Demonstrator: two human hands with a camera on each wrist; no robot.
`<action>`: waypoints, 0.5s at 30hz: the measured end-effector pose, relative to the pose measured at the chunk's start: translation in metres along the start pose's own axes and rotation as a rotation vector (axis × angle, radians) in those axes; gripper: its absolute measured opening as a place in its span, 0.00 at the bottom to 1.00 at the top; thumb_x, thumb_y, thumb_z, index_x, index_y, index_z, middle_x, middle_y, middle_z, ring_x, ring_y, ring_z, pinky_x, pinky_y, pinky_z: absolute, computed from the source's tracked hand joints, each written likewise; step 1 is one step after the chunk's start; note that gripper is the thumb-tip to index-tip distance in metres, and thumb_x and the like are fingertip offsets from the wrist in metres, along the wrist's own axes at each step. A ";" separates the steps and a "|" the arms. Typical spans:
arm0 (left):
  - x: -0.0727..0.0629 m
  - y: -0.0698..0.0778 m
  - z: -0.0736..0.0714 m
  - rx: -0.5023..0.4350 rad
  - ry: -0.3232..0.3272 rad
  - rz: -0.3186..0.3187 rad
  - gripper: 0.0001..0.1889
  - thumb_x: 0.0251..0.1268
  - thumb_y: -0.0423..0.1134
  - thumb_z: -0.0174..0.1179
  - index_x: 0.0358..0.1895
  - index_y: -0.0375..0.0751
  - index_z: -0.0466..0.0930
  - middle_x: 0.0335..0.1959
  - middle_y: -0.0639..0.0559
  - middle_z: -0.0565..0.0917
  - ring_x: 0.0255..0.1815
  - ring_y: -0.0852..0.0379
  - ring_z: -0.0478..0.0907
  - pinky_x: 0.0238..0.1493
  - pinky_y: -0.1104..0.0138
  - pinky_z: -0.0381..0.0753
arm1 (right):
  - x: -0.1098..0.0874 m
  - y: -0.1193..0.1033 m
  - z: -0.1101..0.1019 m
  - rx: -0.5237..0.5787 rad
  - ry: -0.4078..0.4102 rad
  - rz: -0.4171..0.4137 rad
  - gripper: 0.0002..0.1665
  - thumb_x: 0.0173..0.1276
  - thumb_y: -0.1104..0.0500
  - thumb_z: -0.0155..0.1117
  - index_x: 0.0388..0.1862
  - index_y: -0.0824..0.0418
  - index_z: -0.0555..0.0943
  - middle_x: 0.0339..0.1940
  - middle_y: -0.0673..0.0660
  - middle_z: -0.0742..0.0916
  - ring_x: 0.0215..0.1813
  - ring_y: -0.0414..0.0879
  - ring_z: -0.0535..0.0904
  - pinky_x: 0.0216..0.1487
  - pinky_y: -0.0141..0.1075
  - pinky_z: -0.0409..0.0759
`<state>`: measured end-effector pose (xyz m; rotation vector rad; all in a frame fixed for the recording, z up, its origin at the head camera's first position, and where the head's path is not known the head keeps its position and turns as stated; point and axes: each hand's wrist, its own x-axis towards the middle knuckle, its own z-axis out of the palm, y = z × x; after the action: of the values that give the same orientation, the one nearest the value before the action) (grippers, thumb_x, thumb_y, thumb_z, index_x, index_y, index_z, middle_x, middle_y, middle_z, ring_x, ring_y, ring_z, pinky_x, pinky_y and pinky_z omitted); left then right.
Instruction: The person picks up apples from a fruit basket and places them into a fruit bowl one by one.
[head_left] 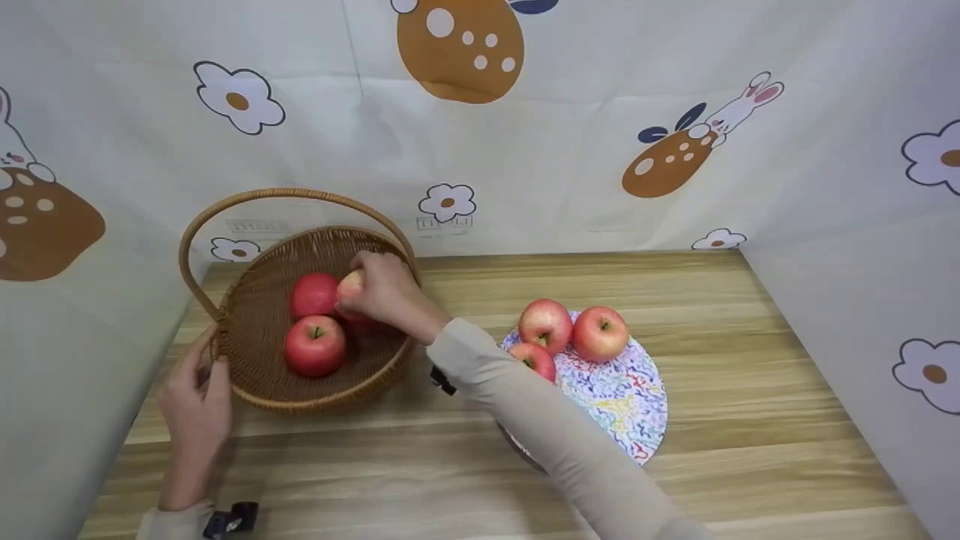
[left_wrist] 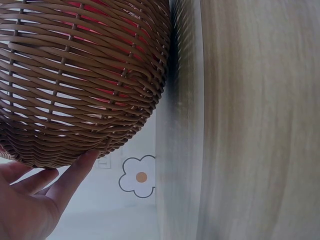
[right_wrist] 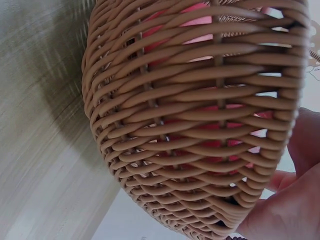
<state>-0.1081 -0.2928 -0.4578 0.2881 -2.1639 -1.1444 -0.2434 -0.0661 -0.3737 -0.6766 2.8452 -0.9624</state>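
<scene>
Against flower-printed sheeting, wood-grain tabletop, wicker basket, apples

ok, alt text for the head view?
A person's right hand grips an apple at a wicker basket holding more red apples, while the left hand touches the basket's side near the handle. To the right, three apples sit on a round multicoloured plate on a wood-grain table.

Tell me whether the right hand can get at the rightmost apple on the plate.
Probably not now: the right hand grips another apple at the basket. Emptied, it likely could, since nothing covers the rightmost apple.
</scene>
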 end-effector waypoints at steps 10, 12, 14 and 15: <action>0.000 -0.001 -0.001 -0.001 -0.007 -0.014 0.24 0.72 0.29 0.52 0.68 0.37 0.82 0.66 0.37 0.83 0.64 0.51 0.81 0.48 0.87 0.69 | -0.006 0.001 -0.001 0.063 0.021 -0.009 0.34 0.58 0.50 0.85 0.60 0.62 0.84 0.53 0.59 0.89 0.57 0.49 0.81 0.56 0.33 0.79; 0.000 -0.002 -0.001 -0.006 -0.011 -0.018 0.23 0.73 0.30 0.52 0.68 0.38 0.82 0.66 0.37 0.83 0.62 0.66 0.79 0.48 0.87 0.70 | -0.007 0.002 -0.002 0.067 0.024 -0.017 0.34 0.59 0.50 0.85 0.60 0.62 0.84 0.53 0.59 0.89 0.57 0.49 0.81 0.56 0.33 0.79; 0.000 -0.002 -0.001 -0.010 -0.010 -0.014 0.23 0.73 0.30 0.52 0.69 0.38 0.82 0.66 0.37 0.83 0.56 0.79 0.74 0.48 0.86 0.70 | -0.009 0.001 -0.002 0.074 0.029 -0.021 0.34 0.59 0.50 0.85 0.60 0.62 0.84 0.54 0.58 0.89 0.57 0.48 0.81 0.56 0.33 0.79; -0.001 -0.003 -0.001 -0.017 -0.008 -0.008 0.23 0.73 0.30 0.52 0.68 0.37 0.82 0.66 0.36 0.83 0.53 0.85 0.72 0.48 0.86 0.70 | -0.010 0.001 -0.002 0.076 0.032 -0.023 0.33 0.59 0.50 0.84 0.60 0.62 0.84 0.54 0.58 0.89 0.57 0.48 0.81 0.56 0.33 0.79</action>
<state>-0.1076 -0.2947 -0.4602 0.2860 -2.1608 -1.1698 -0.2355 -0.0599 -0.3737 -0.6934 2.8171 -1.0879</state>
